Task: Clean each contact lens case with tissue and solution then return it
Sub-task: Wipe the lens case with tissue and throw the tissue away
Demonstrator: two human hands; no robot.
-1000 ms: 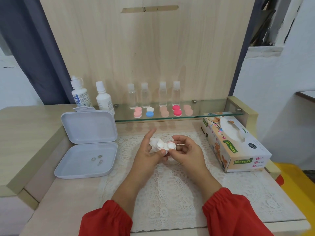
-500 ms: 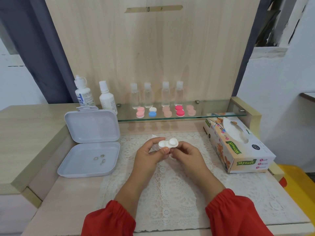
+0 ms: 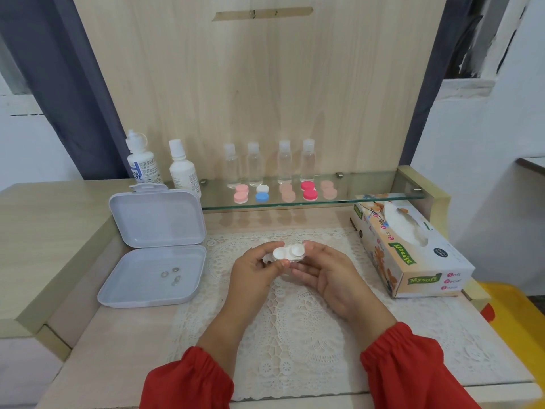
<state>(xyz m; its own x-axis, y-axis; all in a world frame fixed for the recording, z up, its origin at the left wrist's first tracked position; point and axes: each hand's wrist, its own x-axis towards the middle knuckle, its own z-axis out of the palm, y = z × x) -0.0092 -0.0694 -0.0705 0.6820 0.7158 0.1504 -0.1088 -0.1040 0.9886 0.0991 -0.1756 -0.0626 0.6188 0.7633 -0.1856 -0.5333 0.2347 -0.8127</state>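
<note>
A white contact lens case [image 3: 289, 252] is pinched between the left hand [image 3: 255, 271] and the right hand [image 3: 330, 274], held above the lace mat [image 3: 295, 326]. An open grey box [image 3: 153, 249] is seen to the left, a tissue box [image 3: 410, 249] to the right. Coloured cases [image 3: 309, 190] and bottles [image 3: 255, 168] are lined on the glass shelf [image 3: 368, 187] behind the counter [image 3: 118, 343].

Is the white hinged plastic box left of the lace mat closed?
No. The white hinged plastic box lies open, lid upright, with small lenses in its base.
</note>
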